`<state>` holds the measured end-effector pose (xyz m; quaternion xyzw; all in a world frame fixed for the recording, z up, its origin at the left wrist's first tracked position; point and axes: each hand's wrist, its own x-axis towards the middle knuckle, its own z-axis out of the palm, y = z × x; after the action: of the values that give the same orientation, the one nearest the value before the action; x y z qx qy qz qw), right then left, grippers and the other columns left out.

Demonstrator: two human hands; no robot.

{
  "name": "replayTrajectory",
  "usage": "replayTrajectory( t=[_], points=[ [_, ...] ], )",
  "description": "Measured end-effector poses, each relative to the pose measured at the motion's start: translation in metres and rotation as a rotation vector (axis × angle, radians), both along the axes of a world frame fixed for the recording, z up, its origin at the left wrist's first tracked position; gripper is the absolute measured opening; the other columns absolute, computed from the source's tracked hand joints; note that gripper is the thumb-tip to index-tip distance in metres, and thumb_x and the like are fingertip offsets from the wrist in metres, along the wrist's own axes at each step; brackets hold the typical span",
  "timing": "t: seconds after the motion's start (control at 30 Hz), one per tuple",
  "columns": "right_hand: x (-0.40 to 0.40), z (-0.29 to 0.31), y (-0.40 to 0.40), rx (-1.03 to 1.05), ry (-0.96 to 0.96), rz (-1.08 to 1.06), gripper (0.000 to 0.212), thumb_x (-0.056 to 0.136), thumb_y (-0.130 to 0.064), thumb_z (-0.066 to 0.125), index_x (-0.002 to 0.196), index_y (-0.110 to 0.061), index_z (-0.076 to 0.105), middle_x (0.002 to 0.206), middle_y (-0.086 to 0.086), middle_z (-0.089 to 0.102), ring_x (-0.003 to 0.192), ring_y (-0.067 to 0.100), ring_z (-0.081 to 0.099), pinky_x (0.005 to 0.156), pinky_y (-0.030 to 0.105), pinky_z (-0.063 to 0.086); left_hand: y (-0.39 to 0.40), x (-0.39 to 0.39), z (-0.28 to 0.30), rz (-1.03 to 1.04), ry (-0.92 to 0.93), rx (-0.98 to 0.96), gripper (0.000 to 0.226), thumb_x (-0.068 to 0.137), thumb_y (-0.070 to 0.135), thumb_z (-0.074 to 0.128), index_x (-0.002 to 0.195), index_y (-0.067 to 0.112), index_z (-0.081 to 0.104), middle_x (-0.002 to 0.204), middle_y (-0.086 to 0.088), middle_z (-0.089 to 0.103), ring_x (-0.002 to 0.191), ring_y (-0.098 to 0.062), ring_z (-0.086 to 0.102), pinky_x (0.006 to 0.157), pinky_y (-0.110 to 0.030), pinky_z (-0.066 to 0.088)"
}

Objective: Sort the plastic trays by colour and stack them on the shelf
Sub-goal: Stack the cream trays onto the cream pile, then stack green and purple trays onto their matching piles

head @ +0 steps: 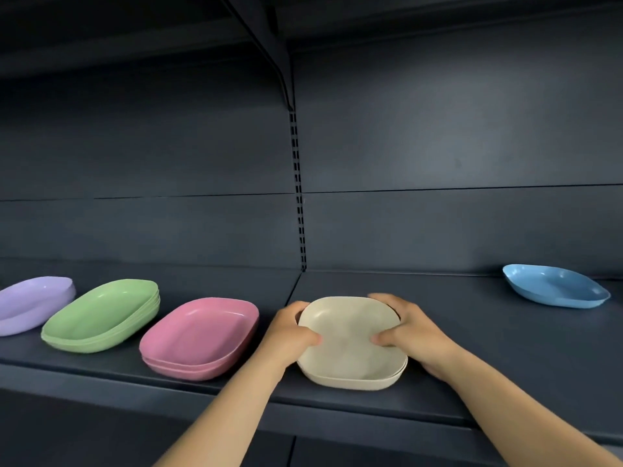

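While the person stands before the dark shelf (371, 404), both hands are on the cream trays (350, 345), which sit on the shelf board close to its front edge. From the head view, this small pile seems to be two or three trays nested, and I judge the step now is to settle the top tray squarely into the ones below.

To do it well, I think the hands should press down evenly on both sides, so the rims meet all around and no corner stays lifted. It is also wise to keep the pile away from the front edge and apart from the pink trays (199, 335), so the colours stay separated.

The left hand (290, 333) grips the left rim, its thumb lying inside the tray and its fingers curled around the far left corner. The right hand (409, 326) holds the right rim in the same manner, thumb inside, fingers behind the far right corner. The pile is therefore between the two hands, touching both.

Further left are the green trays (101, 313) and the purple trays (32, 303); a blue tray (556, 286) lies well apart at the right
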<state>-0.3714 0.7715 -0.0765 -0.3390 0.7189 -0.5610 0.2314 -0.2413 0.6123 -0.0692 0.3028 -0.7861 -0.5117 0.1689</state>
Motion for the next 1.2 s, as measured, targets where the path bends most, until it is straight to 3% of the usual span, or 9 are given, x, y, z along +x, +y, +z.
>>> replayTrajectory(
  t=[0.2,0.33,0.47,0.57,0.7,0.77,1.0,1.2],
  points=[
    [-0.003,-0.001,0.0,0.01,-0.018,0.017,0.058,0.072,0.012,0.066,0.111,-0.029,0.058,0.107,-0.001,0.066,0.099,0.014,0.063,0.076,0.021,0.052,-0.001,-0.002,0.001,-0.014,-0.031,0.003,0.039,0.077,-0.004,0.064,0.108,0.019,0.059,0.098,0.002,0.065,0.089,-0.017,0.061,0.067,-0.021,0.046],
    [-0.005,0.0,-0.003,0.022,-0.018,0.016,0.06,0.072,0.013,0.065,0.122,-0.021,0.056,0.109,0.001,0.065,0.1,0.015,0.062,0.079,0.024,0.052,-0.002,-0.002,0.003,-0.012,-0.048,0.0,0.038,0.078,-0.004,0.064,0.109,0.016,0.059,0.101,-0.002,0.065,0.092,-0.02,0.06,0.072,-0.026,0.046],
    [0.0,0.005,0.005,0.045,0.022,-0.064,0.061,0.077,-0.011,0.075,0.131,-0.019,0.049,0.119,0.0,0.059,0.11,0.017,0.057,0.096,0.03,0.046,0.001,-0.001,0.009,-0.02,-0.088,-0.071,0.045,0.077,-0.003,0.065,0.118,0.014,0.057,0.106,-0.002,0.063,0.096,-0.02,0.059,0.075,-0.026,0.047],
    [0.007,0.021,0.038,0.109,0.261,-0.142,0.059,0.081,-0.027,0.073,0.132,-0.023,0.046,0.122,0.0,0.055,0.114,0.013,0.053,0.095,0.026,0.043,0.01,0.002,0.019,-0.028,-0.126,-0.295,0.056,0.08,0.015,0.066,0.132,0.022,0.047,0.127,-0.001,0.054,0.113,-0.019,0.054,0.088,-0.027,0.044],
    [0.015,0.042,0.116,0.462,0.862,-0.071,0.066,0.084,-0.042,0.065,0.141,-0.03,0.035,0.134,-0.006,0.042,0.129,0.013,0.036,0.104,0.026,0.034,0.045,0.015,0.038,-0.093,-0.269,-0.807,0.06,0.085,0.038,0.061,0.139,0.024,0.039,0.14,0.0,0.04,0.13,-0.021,0.036,0.103,-0.032,0.035],
    [0.017,0.053,0.156,0.609,1.011,-0.042,0.07,0.084,-0.046,0.063,0.144,-0.03,0.03,0.133,-0.006,0.039,0.129,0.014,0.032,0.106,0.026,0.03,0.065,0.021,0.047,-0.113,-0.297,-0.971,0.061,0.087,0.043,0.057,0.141,0.024,0.036,0.142,0.0,0.038,0.133,-0.022,0.032,0.106,-0.035,0.032],
    [0.032,0.079,0.27,0.838,1.166,-0.192,0.075,0.083,-0.054,0.059,0.146,-0.03,0.026,0.145,-0.006,0.031,0.134,0.019,0.027,0.11,0.032,0.028,0.148,0.025,0.06,-0.264,-0.323,-1.133,0.065,0.087,0.052,0.052,0.142,0.024,0.032,0.143,-0.001,0.036,0.134,-0.023,0.03,0.107,-0.037,0.026],
    [0.04,0.086,0.339,0.937,1.141,-0.273,0.079,0.08,-0.058,0.059,0.146,-0.032,0.024,0.152,-0.004,0.024,0.14,0.02,0.02,0.114,0.039,0.024,0.216,0.016,0.07,-0.354,-0.242,-1.159,0.067,0.088,0.055,0.05,0.144,0.023,0.031,0.144,-0.001,0.036,0.135,-0.022,0.029,0.108,-0.037,0.026]
  ],
)
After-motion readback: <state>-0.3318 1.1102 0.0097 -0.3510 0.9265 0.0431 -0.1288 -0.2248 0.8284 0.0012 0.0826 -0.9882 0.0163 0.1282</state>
